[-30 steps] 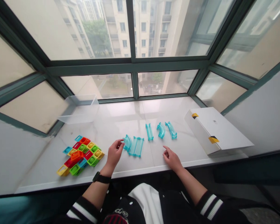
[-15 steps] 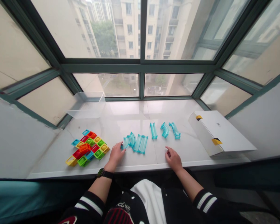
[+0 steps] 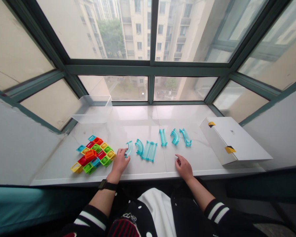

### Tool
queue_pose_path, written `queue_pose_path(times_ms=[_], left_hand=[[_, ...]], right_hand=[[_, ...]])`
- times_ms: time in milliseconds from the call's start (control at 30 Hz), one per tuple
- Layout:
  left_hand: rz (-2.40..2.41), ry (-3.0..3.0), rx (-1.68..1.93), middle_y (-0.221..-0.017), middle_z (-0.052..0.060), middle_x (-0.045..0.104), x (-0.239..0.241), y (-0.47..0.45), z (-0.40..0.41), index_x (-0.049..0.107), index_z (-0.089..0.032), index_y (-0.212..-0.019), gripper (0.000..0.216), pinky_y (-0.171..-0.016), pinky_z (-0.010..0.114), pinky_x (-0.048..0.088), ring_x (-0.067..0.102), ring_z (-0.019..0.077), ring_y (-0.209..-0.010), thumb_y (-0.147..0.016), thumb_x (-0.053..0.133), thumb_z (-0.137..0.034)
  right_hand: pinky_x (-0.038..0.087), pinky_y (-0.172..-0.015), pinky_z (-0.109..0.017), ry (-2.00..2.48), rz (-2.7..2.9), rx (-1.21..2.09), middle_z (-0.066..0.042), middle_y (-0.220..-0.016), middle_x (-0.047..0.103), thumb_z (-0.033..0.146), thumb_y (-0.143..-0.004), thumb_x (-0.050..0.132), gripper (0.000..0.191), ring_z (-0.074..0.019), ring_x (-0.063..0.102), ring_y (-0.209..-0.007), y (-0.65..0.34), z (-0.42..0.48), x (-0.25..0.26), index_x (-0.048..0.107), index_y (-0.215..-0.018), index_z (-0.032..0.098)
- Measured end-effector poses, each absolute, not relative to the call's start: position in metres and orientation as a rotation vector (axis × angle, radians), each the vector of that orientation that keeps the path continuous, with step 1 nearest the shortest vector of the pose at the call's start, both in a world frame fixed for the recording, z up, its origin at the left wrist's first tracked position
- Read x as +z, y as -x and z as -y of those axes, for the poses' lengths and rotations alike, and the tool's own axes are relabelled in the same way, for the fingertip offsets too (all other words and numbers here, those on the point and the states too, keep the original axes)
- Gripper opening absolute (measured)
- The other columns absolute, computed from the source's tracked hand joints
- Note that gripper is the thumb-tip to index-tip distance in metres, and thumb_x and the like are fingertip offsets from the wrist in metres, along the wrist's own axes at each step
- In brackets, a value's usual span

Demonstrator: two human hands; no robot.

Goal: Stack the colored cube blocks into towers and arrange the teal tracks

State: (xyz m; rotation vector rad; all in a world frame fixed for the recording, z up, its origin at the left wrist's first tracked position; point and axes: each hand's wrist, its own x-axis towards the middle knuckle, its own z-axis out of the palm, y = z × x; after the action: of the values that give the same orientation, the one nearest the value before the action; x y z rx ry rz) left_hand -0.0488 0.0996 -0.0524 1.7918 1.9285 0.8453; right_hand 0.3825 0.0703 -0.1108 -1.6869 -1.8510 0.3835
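Note:
My left hand [image 3: 120, 160] pinches the near end of a curved clear-blue track piece [image 3: 129, 148] on the sill. Just right of it lies another curved track piece [image 3: 139, 147], beside straight track pieces [image 3: 149, 151] set side by side. Farther right are a single straight track piece [image 3: 163, 137], a curved blue piece [image 3: 175, 136] and a slightly bent blue piece [image 3: 185, 137]. My right hand [image 3: 184, 166] rests near the sill's front edge with its fingers loosely curled, touching none of the pieces; what is under the fingers is hidden.
Left of my left hand is a cluster of colourful plastic blocks [image 3: 98, 153]. A clear plastic bin [image 3: 92, 117] stands behind it by the window. On the right sits a white box [image 3: 239, 141] with black-and-yellow tabs. The window frame [image 3: 148, 70] borders the sill [image 3: 135, 115].
My left hand has shifted left with the curved track piece, opening a gap between it and the other curved piece. My right hand stays in place.

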Motion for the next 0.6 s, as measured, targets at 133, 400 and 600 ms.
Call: queue_pose_path(times_ms=[133, 400, 600], left_hand=[[-1.973, -1.701, 1.069, -0.116, 0.009, 0.063, -0.045, 0.047, -0.092, 0.067, -0.020, -0.127, 0.042, -0.088, 0.042, 0.063, 0.069, 0.0221, -0.087, -0.086, 0.065, -0.031], [-1.770, -1.599, 1.255, -0.119, 0.008, 0.065, -0.028, 0.020, -0.067, 0.068, -0.023, -0.130, 0.044, -0.079, 0.038, 0.065, 0.070, 0.0180, -0.085, -0.092, 0.069, -0.044], [-1.587, -1.503, 1.282, -0.118, 0.007, 0.065, -0.024, -0.018, -0.056, 0.068, -0.025, -0.131, 0.045, -0.080, 0.035, 0.064, 0.070, 0.0159, -0.084, -0.089, 0.075, -0.042]], right_hand=[[0.056, -0.084, -0.040, 1.685, 1.855, 0.382, -0.008, -0.096, 0.074, 0.028, -0.095, 0.049, 0.040, -0.0243, 0.068, -0.083, -0.382, -0.070, -0.111, 0.066, -0.130, 0.019], [0.058, -0.082, -0.041, 1.700, 1.786, 0.479, -0.007, -0.094, 0.074, 0.032, -0.093, 0.053, 0.040, -0.0229, 0.067, -0.076, -0.382, -0.071, -0.103, 0.067, -0.128, 0.021], [0.061, -0.076, -0.037, 1.492, 1.827, 0.646, -0.006, -0.099, 0.072, 0.029, -0.095, 0.055, 0.038, -0.0210, 0.069, -0.080, -0.354, -0.065, -0.070, 0.066, -0.130, 0.023]])
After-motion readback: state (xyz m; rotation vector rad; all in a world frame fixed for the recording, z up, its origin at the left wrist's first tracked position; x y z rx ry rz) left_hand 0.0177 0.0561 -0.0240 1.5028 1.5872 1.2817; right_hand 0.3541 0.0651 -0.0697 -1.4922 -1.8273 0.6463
